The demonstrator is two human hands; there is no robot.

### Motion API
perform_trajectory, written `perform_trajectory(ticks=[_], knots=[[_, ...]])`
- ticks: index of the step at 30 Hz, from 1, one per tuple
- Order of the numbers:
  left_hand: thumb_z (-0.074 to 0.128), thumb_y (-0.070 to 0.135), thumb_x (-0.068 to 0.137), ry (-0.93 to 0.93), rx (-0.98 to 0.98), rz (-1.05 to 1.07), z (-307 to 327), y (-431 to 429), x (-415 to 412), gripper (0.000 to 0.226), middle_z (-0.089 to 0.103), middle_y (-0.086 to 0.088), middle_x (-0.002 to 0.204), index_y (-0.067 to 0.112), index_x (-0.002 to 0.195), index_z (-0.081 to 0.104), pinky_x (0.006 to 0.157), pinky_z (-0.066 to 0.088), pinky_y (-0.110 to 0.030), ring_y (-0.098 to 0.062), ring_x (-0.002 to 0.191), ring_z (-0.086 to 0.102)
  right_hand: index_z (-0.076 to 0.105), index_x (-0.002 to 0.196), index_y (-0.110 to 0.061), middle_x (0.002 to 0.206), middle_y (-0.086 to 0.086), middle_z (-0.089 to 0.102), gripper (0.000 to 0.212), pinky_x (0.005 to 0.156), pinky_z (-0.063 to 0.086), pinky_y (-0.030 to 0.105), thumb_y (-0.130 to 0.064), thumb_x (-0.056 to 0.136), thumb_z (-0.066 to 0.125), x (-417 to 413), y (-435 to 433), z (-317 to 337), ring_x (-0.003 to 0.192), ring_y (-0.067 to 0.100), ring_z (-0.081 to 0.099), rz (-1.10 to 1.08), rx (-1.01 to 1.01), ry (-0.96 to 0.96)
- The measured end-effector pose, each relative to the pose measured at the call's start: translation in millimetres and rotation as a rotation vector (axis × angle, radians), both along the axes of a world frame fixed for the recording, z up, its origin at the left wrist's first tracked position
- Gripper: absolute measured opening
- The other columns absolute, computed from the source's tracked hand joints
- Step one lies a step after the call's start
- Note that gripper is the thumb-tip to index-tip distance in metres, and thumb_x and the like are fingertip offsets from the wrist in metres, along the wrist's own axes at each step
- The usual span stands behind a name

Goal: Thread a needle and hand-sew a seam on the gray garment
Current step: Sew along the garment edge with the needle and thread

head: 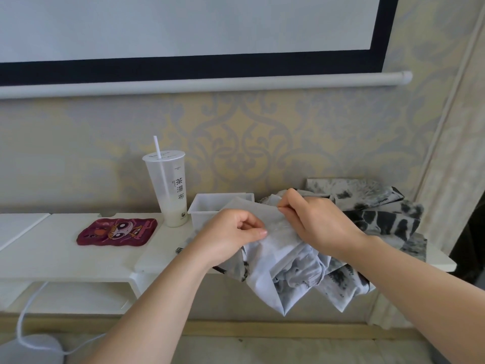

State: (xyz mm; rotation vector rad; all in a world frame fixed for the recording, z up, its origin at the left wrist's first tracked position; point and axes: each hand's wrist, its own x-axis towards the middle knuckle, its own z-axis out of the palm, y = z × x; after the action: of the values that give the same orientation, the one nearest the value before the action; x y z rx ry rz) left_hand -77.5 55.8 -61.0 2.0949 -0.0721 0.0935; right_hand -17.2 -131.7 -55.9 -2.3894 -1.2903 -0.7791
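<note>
Patterned wallpaper and a projector screen [183,27] behind, with a white bench [65,258] running along the wall. The gray garment [288,261] is heaped on the right end of the bench, partly spilling over the front edge, with one pale fold lifted between your hands. It looks like thin, light, floppy cloth with no stiffness, likely to sag and slide, so hold it close to the seam line on both sides and keep that stretch taut.

Your left hand [231,235] has its fingers curled, thumb and forefinger pinching the fold's near edge. Your right hand [322,222] is also curled, its fingertips [283,208] nipped tight on the fold's top edge. Needle or thread there: can't tell, too small.

A bubble tea cup [168,185] and a white plastic bin [207,206] stand just behind.
</note>
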Motion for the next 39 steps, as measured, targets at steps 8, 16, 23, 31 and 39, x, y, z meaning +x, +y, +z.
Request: perform_trajectory(ticks=[8, 16, 23, 31, 39], knots=[[0.068, 0.017, 0.086, -0.046, -0.197, -0.001, -3, -2, -1, 0.004, 0.068, 0.010, 0.070, 0.018, 0.082, 0.067, 0.064, 0.042, -0.007, 0.004, 0.066, 0.060, 0.040, 0.085, -0.019, 0.056, -0.005, 0.047, 0.014, 0.045, 0.029, 0.022, -0.021, 0.099, 0.042, 0, -5, 2, 0.050, 0.015, 0.041, -0.039, -0.040, 0.136], [0.069, 0.019, 0.085, -0.072, -0.164, 0.041, -6, 0, 0, 0.008, 0.069, 0.013, 0.068, 0.023, 0.079, 0.068, 0.060, 0.041, -0.006, 0.004, 0.063, 0.059, 0.070, 0.093, -0.018, 0.087, -0.014, 0.057, 0.015, 0.074, 0.041, 0.019, -0.015, 0.092, 0.055, 1, 0, 22, 0.087, 0.005, 0.045, -0.017, -0.201, 0.234], [0.069, 0.017, 0.085, -0.061, -0.197, 0.045, -8, 4, -2, 0.006, 0.071, 0.010, 0.075, 0.022, 0.082, 0.068, 0.062, 0.043, -0.006, 0.004, 0.067, 0.061, 0.072, 0.093, -0.023, 0.073, -0.034, 0.042, 0.018, 0.078, 0.046, 0.030, -0.011, 0.089, 0.059, -1, 5, 25, 0.089, 0.006, 0.043, -0.015, -0.171, 0.243], [0.070, 0.019, 0.084, -0.040, -0.233, 0.050, -10, 6, -1, 0.005, 0.072, 0.009, 0.079, 0.023, 0.082, 0.069, 0.072, 0.045, -0.017, -0.001, 0.076, 0.064, 0.072, 0.097, -0.021, 0.084, -0.024, 0.055, 0.020, 0.078, 0.045, 0.023, -0.008, 0.089, 0.059, -4, 7, 28, 0.082, -0.004, 0.046, -0.021, -0.152, 0.295], [0.068, 0.014, 0.085, 0.015, -0.375, 0.030, -9, 5, -2, 0.007, 0.070, 0.010, 0.074, 0.019, 0.081, 0.068, 0.057, 0.040, -0.010, 0.004, 0.063, 0.060, 0.074, 0.092, -0.017, 0.090, -0.009, 0.069, 0.021, 0.076, 0.052, 0.033, -0.001, 0.084, 0.063, 2, 7, 19, 0.084, 0.008, 0.062, 0.063, -0.086, 0.274]])
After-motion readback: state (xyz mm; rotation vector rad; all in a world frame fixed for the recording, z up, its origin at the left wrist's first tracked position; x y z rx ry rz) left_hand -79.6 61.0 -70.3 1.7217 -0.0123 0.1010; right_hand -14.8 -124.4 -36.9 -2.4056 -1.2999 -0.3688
